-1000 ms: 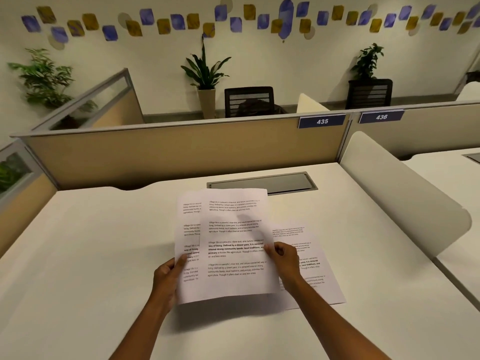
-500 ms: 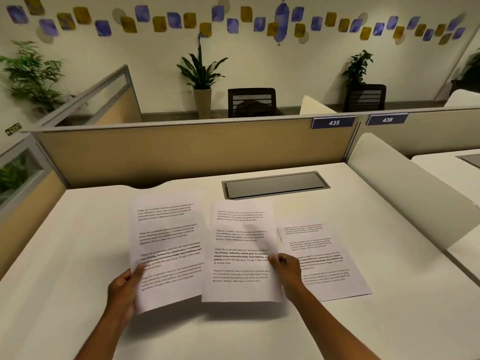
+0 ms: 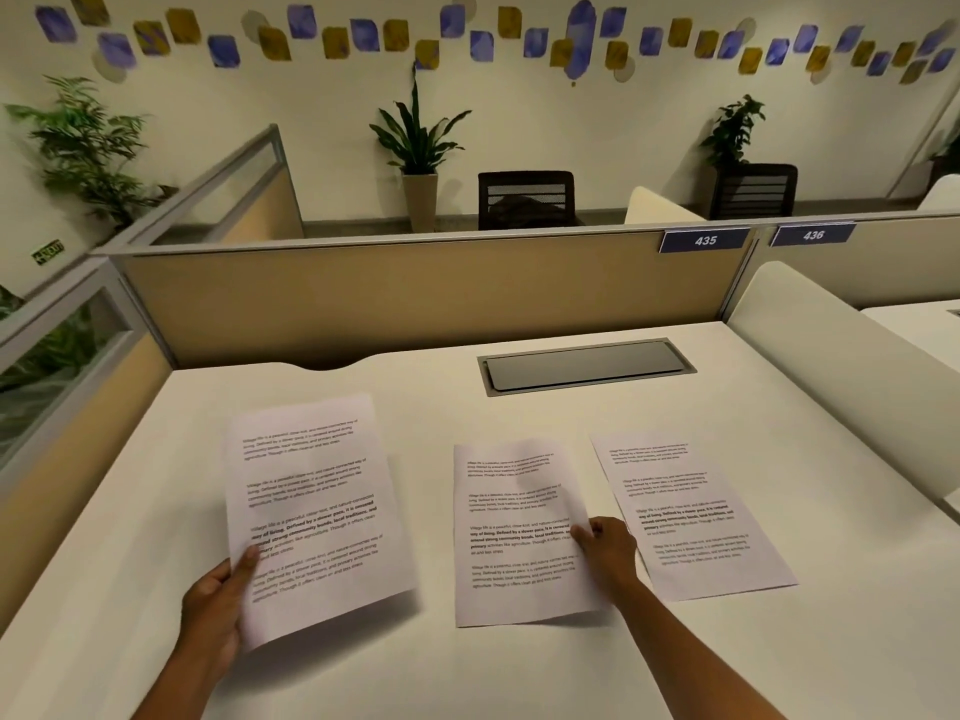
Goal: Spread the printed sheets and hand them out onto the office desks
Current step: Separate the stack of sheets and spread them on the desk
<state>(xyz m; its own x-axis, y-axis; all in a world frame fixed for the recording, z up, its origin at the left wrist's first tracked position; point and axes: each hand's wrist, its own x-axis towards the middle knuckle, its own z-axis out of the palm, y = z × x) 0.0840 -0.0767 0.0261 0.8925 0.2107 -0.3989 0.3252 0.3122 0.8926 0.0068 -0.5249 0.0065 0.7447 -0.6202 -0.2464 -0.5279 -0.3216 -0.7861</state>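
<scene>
pinching 1 printed sheet [image 3: 311,506] each: left hand [image 3: 218,610], right hand [image 3: 605,550] at middle sheet [image 3: 514,532].

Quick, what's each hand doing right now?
Left hand: holds the left sheet, thumb on top.
Right hand: pinches the right edge of the middle sheet.

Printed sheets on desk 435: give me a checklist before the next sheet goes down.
1. Left hand grip on left sheet: ok.
2. Right hand grip on middle sheet: ok.
3. Right sheet flat on desk: ok.
4. Sheets not overlapping: ok.
5. Bare desk beneath left sheet: ok.
6. Each hand holds one sheet only: cannot tell.
</scene>
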